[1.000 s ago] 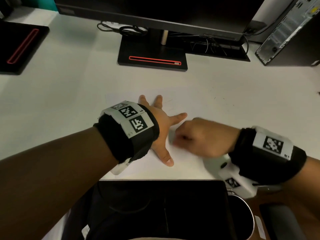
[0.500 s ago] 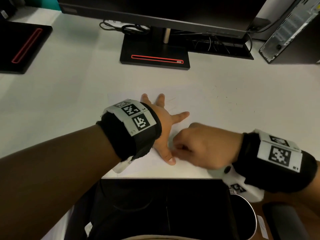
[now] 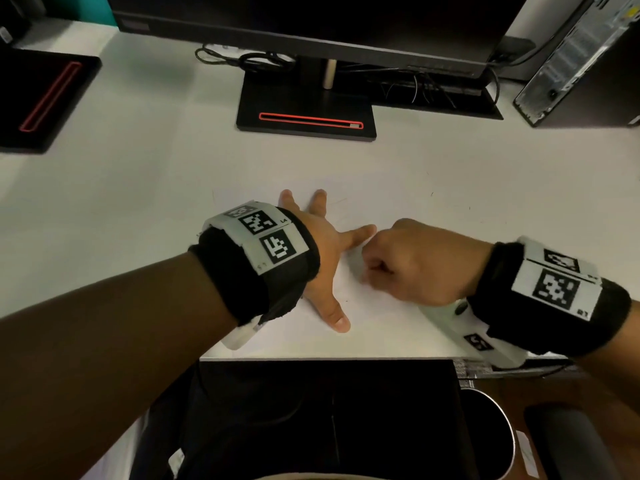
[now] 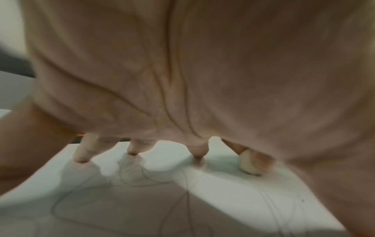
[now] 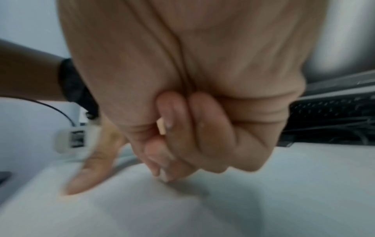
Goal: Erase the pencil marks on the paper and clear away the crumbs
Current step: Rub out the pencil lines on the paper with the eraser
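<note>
White paper sheet (image 3: 388, 327) lies flat on white desk (image 3: 138, 202), near front edge, faint grey pencil loops (image 4: 182, 208) across it. Left hand (image 3: 325, 251) spread wide, fingers straight, fingertips (image 4: 81, 158) and thumb planted on sheet, pinning it. Right hand (image 3: 415, 265) curled into fist just beside left index finger, fingers pinching small pale eraser (image 4: 248, 165), tip down on paper. Left thumb (image 5: 91, 170) flat nearby. Beyond: black monitor stand with red slot (image 3: 308, 116), grey computer tower (image 3: 581, 64) far right.
</note>
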### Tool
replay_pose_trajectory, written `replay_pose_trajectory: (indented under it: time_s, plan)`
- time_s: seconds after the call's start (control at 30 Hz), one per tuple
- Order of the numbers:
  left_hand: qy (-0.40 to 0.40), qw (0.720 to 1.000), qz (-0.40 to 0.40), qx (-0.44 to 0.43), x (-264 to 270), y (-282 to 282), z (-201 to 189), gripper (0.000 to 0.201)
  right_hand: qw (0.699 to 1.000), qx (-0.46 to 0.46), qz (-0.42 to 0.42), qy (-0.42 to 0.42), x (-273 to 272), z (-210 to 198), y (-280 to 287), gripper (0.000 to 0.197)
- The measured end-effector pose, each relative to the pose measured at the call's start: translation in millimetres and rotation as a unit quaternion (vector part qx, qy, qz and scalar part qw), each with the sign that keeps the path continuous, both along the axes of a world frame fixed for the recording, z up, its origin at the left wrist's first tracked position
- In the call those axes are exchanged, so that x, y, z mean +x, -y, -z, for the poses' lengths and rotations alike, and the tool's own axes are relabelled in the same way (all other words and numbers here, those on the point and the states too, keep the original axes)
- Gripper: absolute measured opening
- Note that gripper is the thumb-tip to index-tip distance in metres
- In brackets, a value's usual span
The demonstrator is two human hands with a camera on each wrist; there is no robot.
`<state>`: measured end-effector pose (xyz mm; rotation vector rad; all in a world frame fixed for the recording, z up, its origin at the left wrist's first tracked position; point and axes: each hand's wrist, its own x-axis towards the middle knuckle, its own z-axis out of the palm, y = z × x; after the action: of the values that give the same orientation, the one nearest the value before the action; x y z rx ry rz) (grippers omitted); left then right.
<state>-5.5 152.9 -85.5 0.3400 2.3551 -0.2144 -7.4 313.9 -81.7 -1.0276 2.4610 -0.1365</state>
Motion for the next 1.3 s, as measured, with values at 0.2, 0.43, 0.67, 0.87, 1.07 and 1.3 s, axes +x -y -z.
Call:
replay_pose_trajectory:
  time_s: [0.2, 0.43, 0.67, 0.87, 1.07, 1.3]
  plan:
    - [-0.007, 1.0, 0.018, -0.009, 0.8, -3.1, -2.4, 0.135, 1.0, 0.013, -0.003, 0.002, 8.1, 9.3, -6.3, 0.037]
    - [-0.01, 1.0, 0.018, -0.007, 0.0, -2.9, -1.4, 0.137, 1.0, -0.012, -0.02, 0.017, 26.3, 11.2, 2.1, 0.036]
    - [-0.004, 1.0, 0.015, -0.003, 0.0, -2.4, -0.2, 0.136, 1.0, -0.008, -0.005, -0.006, 17.9, 9.9, 5.0, 0.037]
    - [0.011, 1.0, -0.008, -0.001, -1.3, -1.3, 1.9, 0.137, 1.0, -0.023, 0.015, -0.014, -5.5, 4.7, 5.3, 0.017]
    - [0.008, 1.0, 0.004, -0.006, -2.3, -1.8, 3.8, 0.135, 1.0, -0.021, -0.019, -0.001, 0.5, 8.8, 12.7, 0.03]
    - [0.02, 1.0, 0.0, 0.0, -4.6, -0.9, 6.5, 0.137, 0.998, -0.036, -0.042, 0.027, 5.2, 11.3, 17.0, 0.03]
